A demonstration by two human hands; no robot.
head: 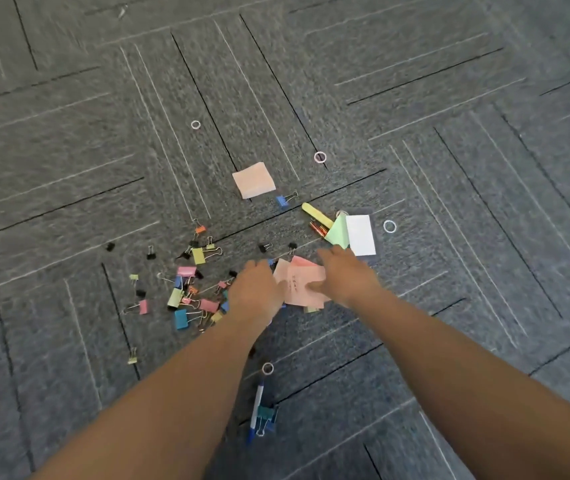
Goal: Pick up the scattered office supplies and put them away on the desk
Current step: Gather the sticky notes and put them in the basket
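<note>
Office supplies lie scattered on a grey carpet. Both my hands reach down to a small stack of pink sticky notes [302,284] at the centre. My left hand [257,289] rests at the stack's left edge and my right hand [344,275] lies on its right side, thumb pressing the notes. Several coloured binder clips [186,296] are strewn to the left. A pink note pad [253,180] lies farther off. A green note [338,233], a white card [361,234] and a yellow highlighter [317,214] sit beyond my right hand. A blue-and-white pen [257,407] and a teal binder clip [265,415] lie between my forearms.
White rubber bands lie apart on the carpet [69,133]: one far left [195,125], one at centre [320,157], one at right [389,226], and another near the pen [267,368]. A blue clip [283,201] lies by the pad.
</note>
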